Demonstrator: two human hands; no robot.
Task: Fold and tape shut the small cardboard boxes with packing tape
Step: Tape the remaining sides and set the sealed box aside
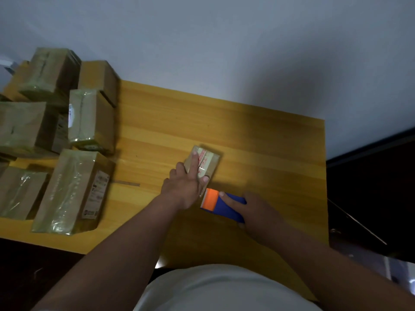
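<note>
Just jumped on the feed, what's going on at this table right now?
A person is taping a small cardboard box on the yellow table. The left hand presses it down, fingers flat on top, while the right hand grips a blue-and-orange tape dispenser at the box's near end. Already taped boxes are piled at the left.

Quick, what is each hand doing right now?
Left hand: open, fingers pressing flat on the small box.
Right hand: fingers curled round the blue and orange tape dispenser, holding it by the box.
</note>
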